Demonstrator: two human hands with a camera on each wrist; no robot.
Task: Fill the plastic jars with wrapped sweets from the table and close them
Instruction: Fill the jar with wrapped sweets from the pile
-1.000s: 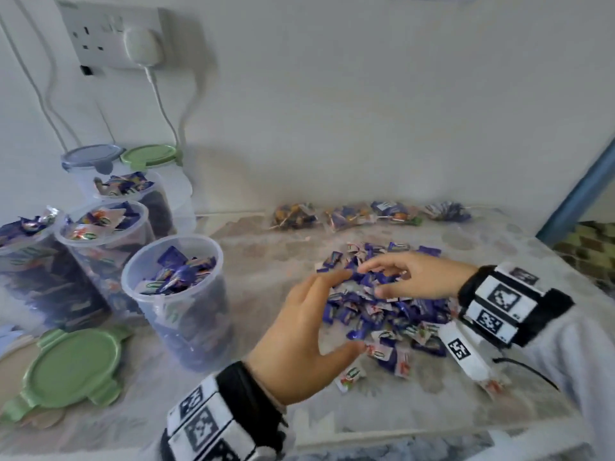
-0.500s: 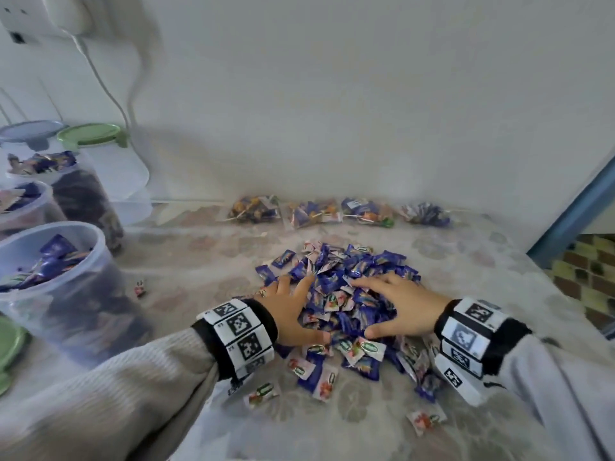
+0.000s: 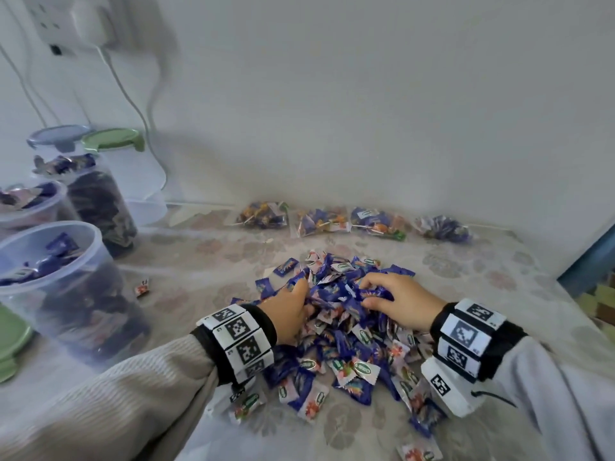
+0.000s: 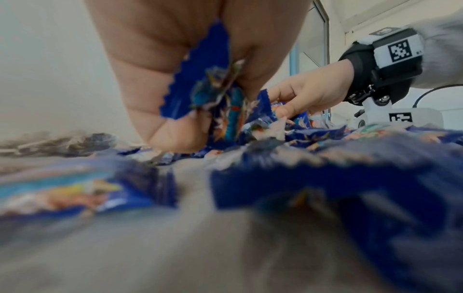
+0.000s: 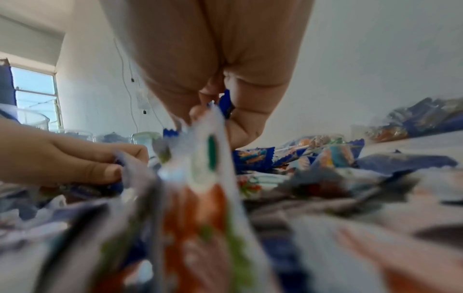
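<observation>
A patterned table (image 3: 206, 261) carries everything here, and the pile of wrapped sweets (image 3: 346, 341) at its middle is the thing to steer by. Left of the pile stands a cluster of clear plastic jars; the nearest open jar (image 3: 66, 287) is part full of blue wrappers, and behind it stand more jars, two of them with lids on, one grey-blue (image 3: 58, 134), one green (image 3: 111, 139). A loose green lid (image 3: 10, 341) lies at the table's left edge, beside the near jar. Beyond the pile, along the wall, lies a row of clear bags of sweets (image 3: 319, 222). Both hands are dug into the pile's far half: the left hand (image 3: 288, 311) on its left side, fingers curled round a bunch of blue wrappers, the right hand (image 3: 396, 302) on its right, fingers clenched on more wrappers. One stray sweet (image 3: 142, 287) lies alone between the pile and the near jar
</observation>
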